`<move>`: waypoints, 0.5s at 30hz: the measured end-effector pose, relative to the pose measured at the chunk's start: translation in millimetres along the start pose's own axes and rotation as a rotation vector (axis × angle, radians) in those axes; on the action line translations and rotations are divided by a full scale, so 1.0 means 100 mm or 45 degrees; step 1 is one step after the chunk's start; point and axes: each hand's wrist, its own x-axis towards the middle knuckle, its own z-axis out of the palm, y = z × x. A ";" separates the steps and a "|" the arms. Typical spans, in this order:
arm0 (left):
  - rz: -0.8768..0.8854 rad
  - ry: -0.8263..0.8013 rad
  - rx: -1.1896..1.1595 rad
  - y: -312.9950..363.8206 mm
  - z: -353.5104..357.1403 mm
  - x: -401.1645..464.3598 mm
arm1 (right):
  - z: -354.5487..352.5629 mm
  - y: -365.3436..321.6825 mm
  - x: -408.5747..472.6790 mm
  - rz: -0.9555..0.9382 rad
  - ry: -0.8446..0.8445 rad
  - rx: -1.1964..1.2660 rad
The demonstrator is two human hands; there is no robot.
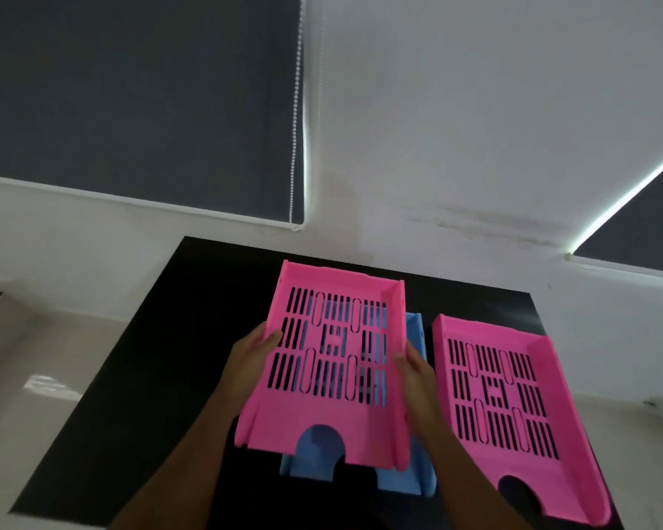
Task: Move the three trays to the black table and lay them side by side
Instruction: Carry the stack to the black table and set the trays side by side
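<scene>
I see the blue tray point(414, 338) mostly hidden beneath the held pink tray point(322, 418); both my forearms are cut off at the bottom edge.

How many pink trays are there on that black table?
2. One pink tray lies on the black table at the right. The other pink tray is held by both hands over a blue tray, so it may not rest on the table.
</scene>
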 end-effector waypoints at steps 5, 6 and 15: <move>0.027 0.134 -0.015 -0.04 -0.91 -0.07 | 0.91 -0.07 -0.12 -0.019 -0.164 0.002; 0.032 0.170 -0.011 -0.06 -1.08 -0.09 | 1.08 -0.06 -0.14 -0.011 -0.197 -0.003; 0.052 0.371 0.095 -0.30 -1.87 -0.05 | 1.96 0.02 -0.10 0.110 -0.362 -0.158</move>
